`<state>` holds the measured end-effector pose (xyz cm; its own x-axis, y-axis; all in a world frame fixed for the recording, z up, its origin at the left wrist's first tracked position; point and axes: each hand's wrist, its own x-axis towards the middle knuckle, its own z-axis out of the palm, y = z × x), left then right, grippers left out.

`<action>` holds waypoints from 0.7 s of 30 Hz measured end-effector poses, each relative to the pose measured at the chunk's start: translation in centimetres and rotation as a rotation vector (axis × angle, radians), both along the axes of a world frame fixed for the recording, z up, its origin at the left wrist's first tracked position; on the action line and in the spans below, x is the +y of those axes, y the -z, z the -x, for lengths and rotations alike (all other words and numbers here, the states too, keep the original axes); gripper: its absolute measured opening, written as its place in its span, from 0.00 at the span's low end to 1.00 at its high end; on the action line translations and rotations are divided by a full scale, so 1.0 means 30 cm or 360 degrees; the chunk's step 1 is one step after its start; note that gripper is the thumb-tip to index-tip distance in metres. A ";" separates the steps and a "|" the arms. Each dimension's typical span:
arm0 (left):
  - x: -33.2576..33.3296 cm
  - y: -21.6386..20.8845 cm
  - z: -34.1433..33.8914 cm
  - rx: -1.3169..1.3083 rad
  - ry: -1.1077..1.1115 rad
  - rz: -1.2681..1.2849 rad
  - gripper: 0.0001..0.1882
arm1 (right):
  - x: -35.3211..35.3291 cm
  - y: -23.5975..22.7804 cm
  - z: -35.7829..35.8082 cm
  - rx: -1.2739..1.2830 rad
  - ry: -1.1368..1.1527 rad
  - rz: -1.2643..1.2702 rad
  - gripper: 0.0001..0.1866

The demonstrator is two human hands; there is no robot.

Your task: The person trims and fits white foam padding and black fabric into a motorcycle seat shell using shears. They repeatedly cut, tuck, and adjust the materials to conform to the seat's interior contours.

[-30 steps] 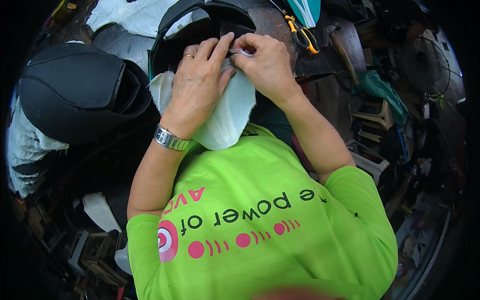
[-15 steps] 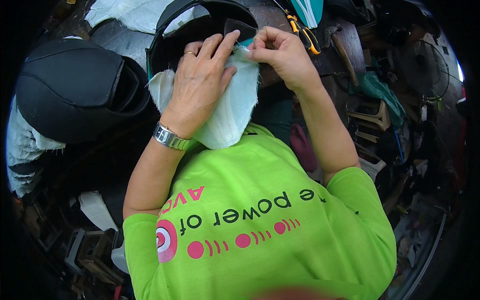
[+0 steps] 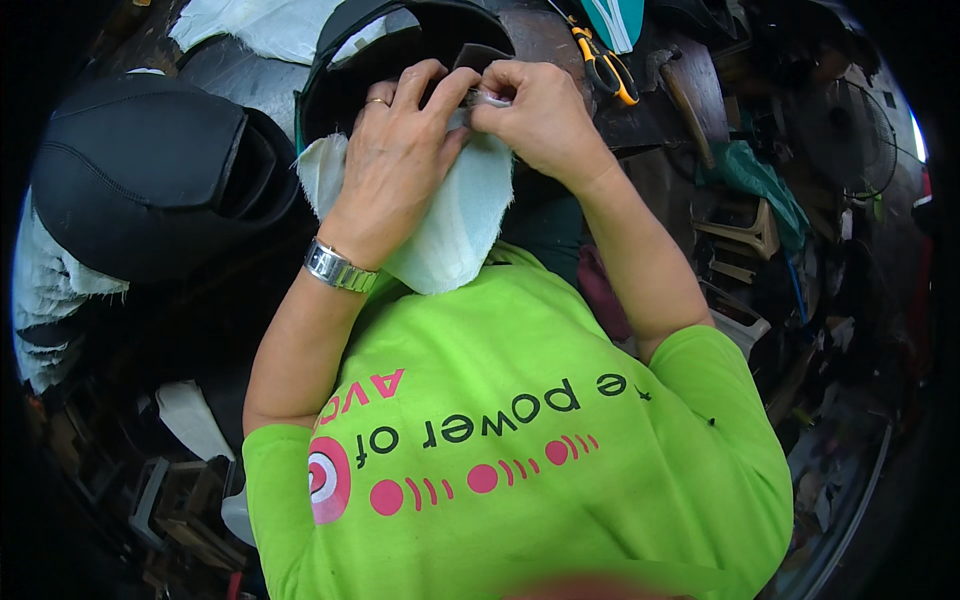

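A pale blue-white cloth (image 3: 455, 245) with frayed edges hangs below both hands, its top lying over the near rim of a black rounded shell with a hollow inside (image 3: 325, 85). My left hand (image 3: 400, 155), with a ring and a metal watch, has its fingers bent over the cloth and its fingertips at the top edge. Close beside it, my right hand (image 3: 545, 120) is closed in a pinch at the cloth's upper right corner. Whether anything small is also between those fingers is hidden. A dark flat flap (image 3: 480, 57) stands just beyond the fingertips.
Scissors with orange-and-black handles (image 3: 607, 72) lie right of the shell, near a teal piece with white stripes (image 3: 615, 22). A big black stitched padded shell (image 3: 140, 180) sits at left. White fabric (image 3: 250, 30) lies far left; a fan (image 3: 845, 140) stands at right.
My right hand has moved slightly left, closer to the left fingertips. The left fingers have bent more, and the cloth's upper right corner is now more covered.
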<state>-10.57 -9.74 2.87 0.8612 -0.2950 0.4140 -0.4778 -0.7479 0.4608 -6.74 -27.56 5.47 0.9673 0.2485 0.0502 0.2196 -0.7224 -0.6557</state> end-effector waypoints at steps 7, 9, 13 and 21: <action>0.018 -0.020 -0.024 0.0070 0.0070 0.0019 0.23 | -0.080 -0.010 -0.006 0.0530 -0.0162 -0.0564 0.11; 0.026 -0.029 -0.032 0.0115 0.0098 0.0087 0.20 | -0.084 -0.004 0.019 0.0480 -0.0218 -0.0889 0.13; 0.038 -0.049 -0.034 0.0297 0.0123 0.0292 0.13 | -0.081 0.003 0.066 0.0154 -0.0219 -0.0456 0.19; 0.049 -0.054 -0.021 0.0353 0.0136 0.0649 0.10 | -0.055 -0.023 0.092 -0.0268 -0.0286 -0.0275 0.13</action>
